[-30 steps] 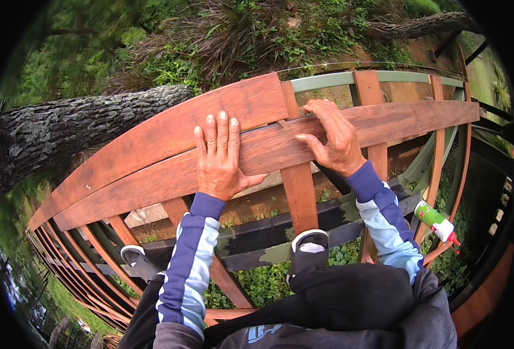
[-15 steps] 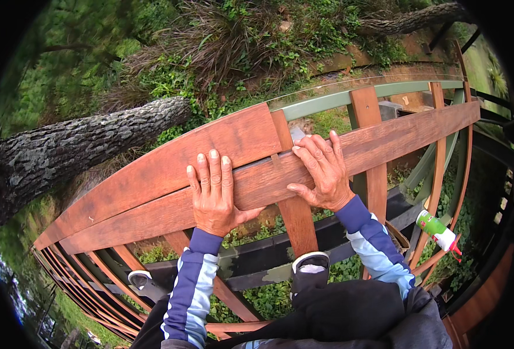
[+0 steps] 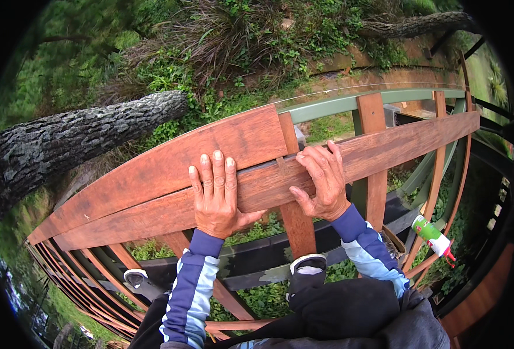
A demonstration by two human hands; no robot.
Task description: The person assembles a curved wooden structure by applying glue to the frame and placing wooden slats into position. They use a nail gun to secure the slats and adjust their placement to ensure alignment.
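Note:
A long reddish-brown wooden plank (image 3: pixel 396 142) lies across the crosswise slats of a frame. Against its far side, at the left, is a shorter, wider board (image 3: pixel 152 166), with a thin dark gap between the two. My left hand (image 3: pixel 215 203) rests palm down on the long plank, fingers stretched across the gap onto the board and thumb out to the side. Farther right, my right hand (image 3: pixel 325 183) grips the long plank, its fingers bent over the far edge and its thumb at the near edge. The plank's far edge shows beside the right hand.
A green metal beam (image 3: pixel 350 106) runs along the frame's far side, with a thin string above it. Gaps between the slats open onto plants below. A green and white bottle with a red nozzle (image 3: pixel 433 235) is at the right. A tree trunk (image 3: pixel 88 136) slants in at left.
My right fingers have curled more over the far edge of the long plank, which tilts slightly and shows more of that edge. My left hand stays flat. The view has shifted a little.

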